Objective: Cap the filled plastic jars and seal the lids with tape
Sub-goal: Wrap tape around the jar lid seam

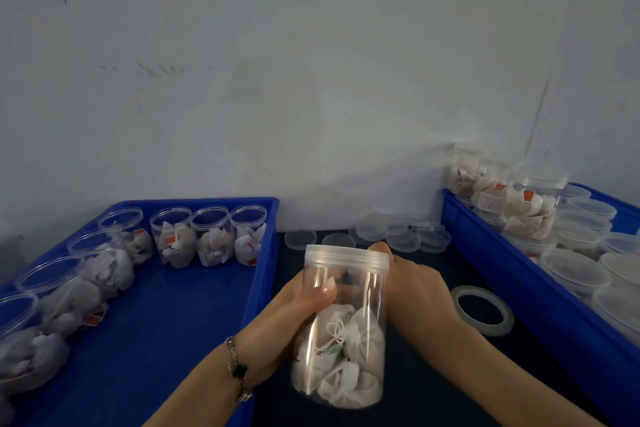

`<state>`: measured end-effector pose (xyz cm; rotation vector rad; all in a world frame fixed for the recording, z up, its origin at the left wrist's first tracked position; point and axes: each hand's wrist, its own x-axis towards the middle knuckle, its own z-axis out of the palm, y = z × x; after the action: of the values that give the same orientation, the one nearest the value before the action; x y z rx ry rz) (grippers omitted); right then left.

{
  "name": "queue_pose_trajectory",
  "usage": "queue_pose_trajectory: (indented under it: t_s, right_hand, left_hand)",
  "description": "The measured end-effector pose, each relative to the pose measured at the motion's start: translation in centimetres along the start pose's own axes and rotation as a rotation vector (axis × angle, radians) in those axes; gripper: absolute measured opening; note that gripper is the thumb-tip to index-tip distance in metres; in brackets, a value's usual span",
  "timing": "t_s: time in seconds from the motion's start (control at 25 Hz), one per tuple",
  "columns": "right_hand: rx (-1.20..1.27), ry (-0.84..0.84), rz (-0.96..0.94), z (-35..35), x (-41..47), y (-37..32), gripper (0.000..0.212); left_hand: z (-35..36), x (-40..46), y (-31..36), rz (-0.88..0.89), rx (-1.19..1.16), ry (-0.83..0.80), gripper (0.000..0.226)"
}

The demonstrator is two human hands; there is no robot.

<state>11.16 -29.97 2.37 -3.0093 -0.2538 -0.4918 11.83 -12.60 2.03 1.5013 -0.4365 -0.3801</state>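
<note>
A clear plastic jar (pixel 341 340) filled with white tea bags is held upright over the dark table, with a clear lid (pixel 346 256) on its top. My left hand (pixel 294 308) grips the jar's body from the left, thumb across the front. My right hand (pixel 412 284) holds the jar's upper right side, with fingers at the lid's edge. A roll of clear tape (pixel 483 310) lies flat on the table just right of my right hand.
A blue tray (pixel 194 305) on the left holds several filled jars without lids. Loose clear lids (pixel 401 236) lie by the wall. A second blue tray (pixel 519 274) on the right carries capped jars, some stacked.
</note>
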Motion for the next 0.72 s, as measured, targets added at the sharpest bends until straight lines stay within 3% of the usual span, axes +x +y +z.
queue_pose_trajectory:
  t_s: [0.08,0.16,0.24,0.28,0.44,0.52,0.56,0.72]
  right_hand:
    - [-0.011,-0.001,-0.026,0.0,0.0,0.1,0.023]
    - [0.019,-0.002,-0.004,-0.1,0.2,0.3,0.024]
    - [-0.004,-0.016,0.039,-0.1,0.6,0.7,0.025]
    - [-0.04,-0.033,0.051,-0.2,0.7,0.9,0.025]
    - [-0.122,-0.051,0.075,0.0,0.3,1.1,0.02]
    - [-0.114,-0.073,0.085,0.3,0.0,0.4,0.017]
    - [-0.101,-0.083,0.087,0.5,-0.1,0.0,0.018]
    - [-0.119,-0.176,0.054,1.3,-0.1,-2.0,0.026]
  left_hand:
    - [-0.5,0.0,0.2,0.031,0.261,0.012,0.076]
    - [-0.8,-1.2,0.0,0.087,0.399,-0.075,0.092]
    - [-1.5,-1.7,-0.5,0.044,0.377,-0.052,0.109]
    - [-1.3,-1.5,-0.7,0.015,0.333,-0.013,0.106]
    - [-1.1,-0.8,-1.8,0.073,0.357,0.262,0.029]
    - [-0.8,-1.1,-1.7,0.094,0.365,0.216,0.022]
    - [-0.5,-1.1,-1.7,0.083,0.354,0.197,0.025]
    - [0.2,-0.8,-1.8,0.012,0.471,0.426,0.099]
